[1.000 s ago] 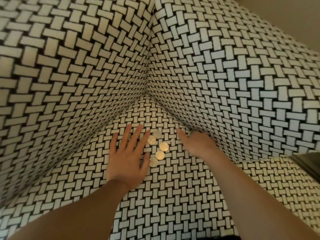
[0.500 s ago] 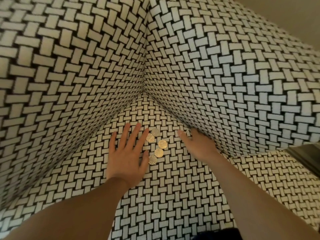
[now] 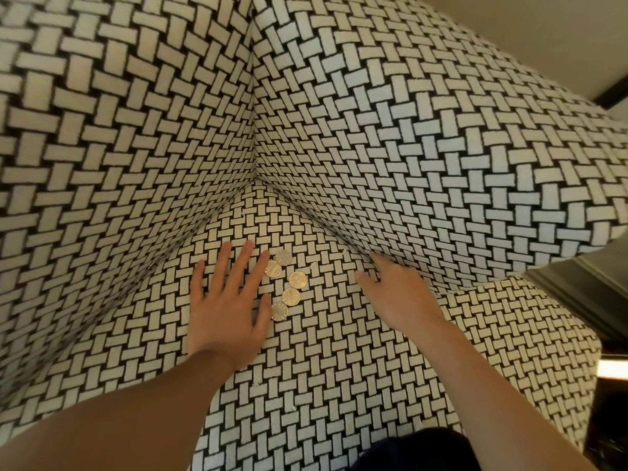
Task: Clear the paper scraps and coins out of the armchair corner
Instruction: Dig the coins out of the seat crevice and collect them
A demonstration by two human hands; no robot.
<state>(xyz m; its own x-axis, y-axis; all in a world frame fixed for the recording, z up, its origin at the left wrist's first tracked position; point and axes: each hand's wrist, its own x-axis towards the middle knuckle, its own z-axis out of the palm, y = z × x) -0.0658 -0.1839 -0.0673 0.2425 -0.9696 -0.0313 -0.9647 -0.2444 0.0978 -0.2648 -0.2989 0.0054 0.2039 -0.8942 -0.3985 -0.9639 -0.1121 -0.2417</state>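
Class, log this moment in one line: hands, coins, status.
left hand: flat on seat, beside coins | right hand: fingers at armrest crease | coins: five, loose on seat | status: uncleared

You are in a furnished living space, most likely a home sitting room or a lounge; which of the two cannot be told. You are leaning over an upholstered armchair in black-and-white basketweave fabric, with a plain beige wall and a dark skirting strip behind it.
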